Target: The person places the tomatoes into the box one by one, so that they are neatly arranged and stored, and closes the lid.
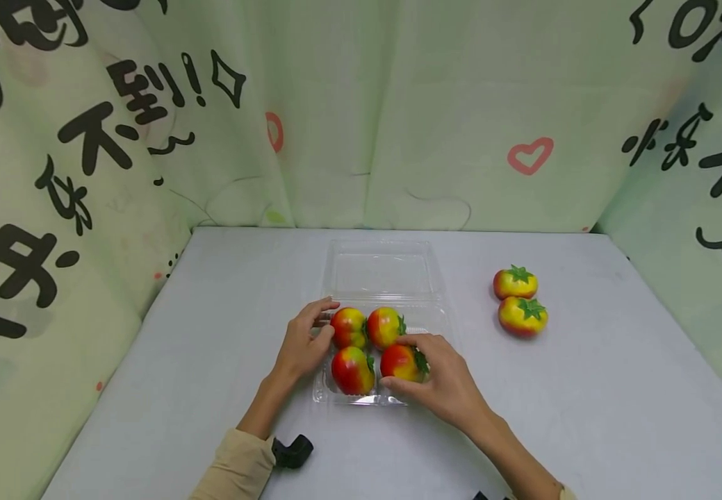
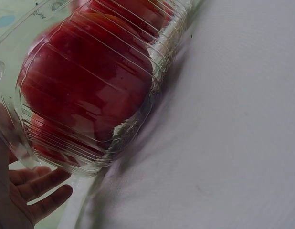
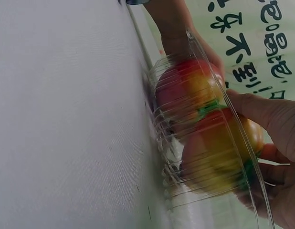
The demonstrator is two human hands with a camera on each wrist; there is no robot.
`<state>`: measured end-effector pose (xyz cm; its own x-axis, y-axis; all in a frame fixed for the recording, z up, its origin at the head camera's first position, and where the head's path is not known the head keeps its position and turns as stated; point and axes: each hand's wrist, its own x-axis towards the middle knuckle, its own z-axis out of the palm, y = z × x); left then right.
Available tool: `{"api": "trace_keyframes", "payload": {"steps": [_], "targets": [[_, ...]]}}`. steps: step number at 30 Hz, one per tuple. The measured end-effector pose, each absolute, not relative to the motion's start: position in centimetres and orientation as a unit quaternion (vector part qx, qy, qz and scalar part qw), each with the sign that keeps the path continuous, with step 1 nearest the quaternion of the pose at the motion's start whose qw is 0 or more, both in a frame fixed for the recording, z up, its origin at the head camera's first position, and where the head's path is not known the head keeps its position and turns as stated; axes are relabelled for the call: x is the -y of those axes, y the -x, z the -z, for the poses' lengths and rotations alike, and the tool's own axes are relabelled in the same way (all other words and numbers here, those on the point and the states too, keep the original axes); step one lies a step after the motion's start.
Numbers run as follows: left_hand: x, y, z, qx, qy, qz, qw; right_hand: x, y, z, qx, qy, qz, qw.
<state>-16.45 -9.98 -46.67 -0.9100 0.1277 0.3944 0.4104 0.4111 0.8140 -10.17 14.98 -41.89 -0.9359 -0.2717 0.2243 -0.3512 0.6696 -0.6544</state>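
A clear plastic clamshell box (image 1: pixel 320 396) lies on the table with its lid (image 1: pixel 378 272) folded back. Several red-and-yellow tomato-like fruits with green leafy tops sit in its base, among them the back left fruit (image 1: pixel 348 328) and the front left fruit (image 1: pixel 353 371). With thumb and fingers my right hand (image 1: pixel 442 378) holds the front right fruit (image 1: pixel 401 362) inside the base. My left hand (image 1: pixel 303 344) is at the box's left side, its thumb beside the back left fruit. In the left wrist view, that hand's fingers (image 2: pixel 47 191) extend loosely outside the ribbed wall.
Two more fruits, a rear one (image 1: pixel 515 283) and a nearer one (image 1: pixel 523 317), lie close together on the white table (image 1: pixel 586 389) right of the box. A black strap piece (image 1: pixel 293 451) is at the left wrist. Printed curtains (image 1: pixel 448 104) enclose the back and sides.
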Motion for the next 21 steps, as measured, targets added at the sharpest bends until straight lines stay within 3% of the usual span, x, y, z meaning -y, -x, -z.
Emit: {"api": "trace_keyframes", "payload": {"steps": [21], "targets": [[10.01, 16.4, 46.62, 0.83, 0.158, 0.519, 0.13, -14.54, 10.33, 42.19, 0.908, -0.177, -0.379, 0.034]]}}
